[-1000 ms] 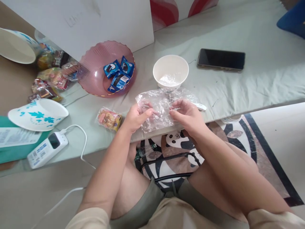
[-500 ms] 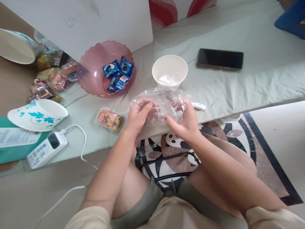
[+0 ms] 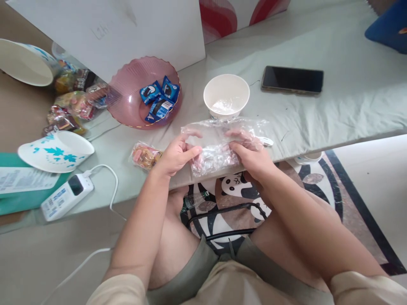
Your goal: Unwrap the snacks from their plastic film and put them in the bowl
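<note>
A clear, crinkled plastic bag is spread between my two hands at the table's front edge. My left hand grips its left side, with the thumb on the near side and the fingers behind the film. On the right, my right hand pinches the film, thumb toward the middle and fingers partly seen through the plastic. Just beyond the bag stands a white paper bowl with clear film inside. A wrapped snack lies beside my left hand. Partly behind my right hand is a small white object.
A pink ribbed bowl holds several blue packets. At right lies a phone. Wrapped snacks, a tilted paper bowl and a white power bank with a cable are at left. A large white box stands behind.
My hands have moved apart, stretching the bag wider and flatter. My left hand shifted left and now partly covers the wrapped snack. The view has moved slightly.
</note>
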Tool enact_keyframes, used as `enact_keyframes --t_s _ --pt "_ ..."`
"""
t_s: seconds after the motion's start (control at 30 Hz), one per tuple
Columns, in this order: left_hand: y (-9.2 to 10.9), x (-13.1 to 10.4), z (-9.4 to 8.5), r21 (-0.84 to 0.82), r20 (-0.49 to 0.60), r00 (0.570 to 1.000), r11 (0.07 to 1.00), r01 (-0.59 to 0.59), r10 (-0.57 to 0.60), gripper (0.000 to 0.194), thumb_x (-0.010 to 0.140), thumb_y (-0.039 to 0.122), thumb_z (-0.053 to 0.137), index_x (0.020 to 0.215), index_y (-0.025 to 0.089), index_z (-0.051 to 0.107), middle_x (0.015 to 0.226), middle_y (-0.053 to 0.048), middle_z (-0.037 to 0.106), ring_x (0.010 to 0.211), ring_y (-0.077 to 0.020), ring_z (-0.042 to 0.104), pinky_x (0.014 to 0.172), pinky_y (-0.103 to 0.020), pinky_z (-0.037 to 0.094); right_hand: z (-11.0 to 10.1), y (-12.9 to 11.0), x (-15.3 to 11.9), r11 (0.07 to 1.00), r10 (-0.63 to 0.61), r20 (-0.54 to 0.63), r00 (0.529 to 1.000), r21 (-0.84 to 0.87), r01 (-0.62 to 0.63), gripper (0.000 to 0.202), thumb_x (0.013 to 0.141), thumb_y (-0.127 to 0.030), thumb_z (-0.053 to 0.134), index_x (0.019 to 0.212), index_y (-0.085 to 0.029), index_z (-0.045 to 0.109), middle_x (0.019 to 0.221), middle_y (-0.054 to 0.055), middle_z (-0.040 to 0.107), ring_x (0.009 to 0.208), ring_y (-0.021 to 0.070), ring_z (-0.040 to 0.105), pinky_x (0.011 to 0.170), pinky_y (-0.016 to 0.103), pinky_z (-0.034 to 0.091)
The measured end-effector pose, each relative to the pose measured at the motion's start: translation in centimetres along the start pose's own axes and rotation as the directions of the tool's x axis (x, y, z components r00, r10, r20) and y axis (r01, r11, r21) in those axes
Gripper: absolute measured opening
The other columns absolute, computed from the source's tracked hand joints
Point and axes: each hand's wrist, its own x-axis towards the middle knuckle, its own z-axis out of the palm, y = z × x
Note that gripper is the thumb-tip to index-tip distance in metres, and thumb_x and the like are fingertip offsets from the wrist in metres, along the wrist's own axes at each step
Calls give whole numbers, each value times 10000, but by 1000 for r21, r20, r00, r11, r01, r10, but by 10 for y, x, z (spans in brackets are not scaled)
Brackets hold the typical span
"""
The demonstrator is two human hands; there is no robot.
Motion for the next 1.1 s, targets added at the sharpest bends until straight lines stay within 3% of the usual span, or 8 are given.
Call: enact_keyframes --t_s 0.2,0.33,0.47,0.6,0.73,0.83,0.9,1.1 --pt "5 3 -3 -184 -197 975 973 -140 104 205 692 364 779 736 220 639 588 38 608 448 -91 535 405 -215 428 -4 9 10 972 -58 -71 996 222 72 154 818 -316 623 956 -249 630 1132 56 690 800 167 655 701 334 558" --pt "10 4 -8 -235 -215 967 953 -190 140 358 742 536 673 632 196 654 628 -25 580 546 -116 530 479 -255 444 -27 5 12 971 -219 -232 948 46 236 237 852 -326 558 1077 -277 616 1112 71 689 1027 248 692 818 408 576" --pt "6 2 -9 -148 -158 980 979 -142 118 254 616 326 816 651 199 600 623 30 493 522 -81 415 468 -228 327 -43 6 15 934 -357 -297 886 -101 342 292 956 -369 413 1158 -286 606 1097 89 677 1128 255 683 939 465 563" --pt "1 2 -5 10 39 993 994 -112 111 249 622 223 815 721 192 589 738 18 550 628 -99 499 542 -220 397 -31 2 12 961 -277 115 954 43 274 407 881 -463 623 1235 -266 579 1208 86 688 1127 225 676 948 418 578" --pt "-5 9 1 85 -12 979 976 -200 201 318 668 221 783 930 222 603 959 -16 619 772 -130 596 658 -244 508 -19 -13 5 979 8 526 850 -178 101 267 777 -383 737 944 -196 646 851 38 698 728 162 637 618 302 513" --pt "-4 12 11 346 -328 831 875 -337 450 306 719 218 732 998 245 610 1086 -45 622 990 -190 633 875 -329 557 -19 -21 1 962 113 493 863 -272 29 149 820 -298 638 728 -193 587 623 -25 552 541 101 480 505 268 366" --pt "-1 10 21 548 -349 722 755 -360 598 192 775 259 697 953 244 628 1075 -58 653 1092 -233 626 1026 -402 519 -20 -22 1 968 92 437 895 -249 21 134 825 -273 617 725 -194 576 607 -36 513 530 93 444 505 267 340" --pt "4 6 43 459 62 930 817 -350 364 530 729 396 775 1207 198 658 1255 -107 715 1167 -292 663 1040 -410 525 -16 -10 5 980 -192 423 885 32 197 160 812 -282 650 936 -182 634 842 9 636 738 130 569 688 287 472"
